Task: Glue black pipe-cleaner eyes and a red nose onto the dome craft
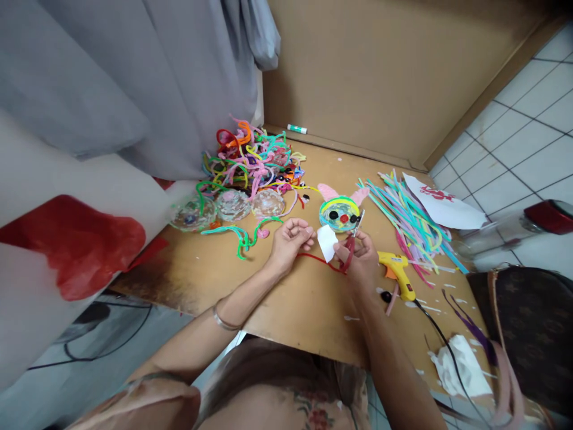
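My right hand [360,261] grips red-handled scissors [351,239], blades pointing up toward a round pipe-cleaner face with pink ears [341,210]. A small white paper piece [327,242] stands just left of the scissors, between my two hands. My left hand [290,240] rests palm up on the wooden board [286,298], fingers curled loosely, holding the end of a red pipe cleaner [316,258] that runs to my right hand.
A tangle of coloured pipe cleaners [253,158] and three clear round discs [233,206] lie at the back left. Straight pipe cleaners [407,221], a yellow glue gun [397,272] with black cord, white paper [443,206], a glue stick [296,129], and a brown bag [532,328] sit right.
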`<control>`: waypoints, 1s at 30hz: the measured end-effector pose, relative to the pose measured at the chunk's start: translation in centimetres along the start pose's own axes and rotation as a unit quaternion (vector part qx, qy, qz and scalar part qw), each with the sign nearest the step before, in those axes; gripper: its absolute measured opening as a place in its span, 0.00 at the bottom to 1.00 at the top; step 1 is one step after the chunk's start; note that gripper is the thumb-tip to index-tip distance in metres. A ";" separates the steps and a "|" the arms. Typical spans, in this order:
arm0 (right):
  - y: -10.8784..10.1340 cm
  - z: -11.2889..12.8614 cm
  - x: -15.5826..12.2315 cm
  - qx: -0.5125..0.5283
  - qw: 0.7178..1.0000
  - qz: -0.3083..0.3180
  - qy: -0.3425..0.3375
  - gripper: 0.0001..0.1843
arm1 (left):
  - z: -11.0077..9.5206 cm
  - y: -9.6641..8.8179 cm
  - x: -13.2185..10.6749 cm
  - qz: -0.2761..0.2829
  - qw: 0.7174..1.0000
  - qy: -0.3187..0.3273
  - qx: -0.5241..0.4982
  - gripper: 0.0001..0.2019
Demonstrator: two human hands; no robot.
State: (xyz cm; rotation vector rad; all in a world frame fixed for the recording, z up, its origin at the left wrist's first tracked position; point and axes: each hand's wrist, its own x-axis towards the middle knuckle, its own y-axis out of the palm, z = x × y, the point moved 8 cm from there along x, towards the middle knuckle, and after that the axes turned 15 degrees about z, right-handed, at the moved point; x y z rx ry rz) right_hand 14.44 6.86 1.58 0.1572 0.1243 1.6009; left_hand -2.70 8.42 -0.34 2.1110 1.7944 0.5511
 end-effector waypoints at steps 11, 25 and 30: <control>-1.3 -0.7 0.2 0.036 0.999 -0.033 -0.010 0.27 | -1.7 1.6 -1.7 0.023 0.974 0.114 0.196 0.06; -0.6 -0.6 -0.1 0.055 0.998 -0.031 0.004 0.27 | -0.8 2.9 -1.4 0.097 0.953 0.112 0.266 0.07; 0.1 -0.6 -0.4 0.061 0.997 -0.032 0.015 0.28 | -1.3 2.9 -1.1 0.093 0.941 0.144 0.291 0.03</control>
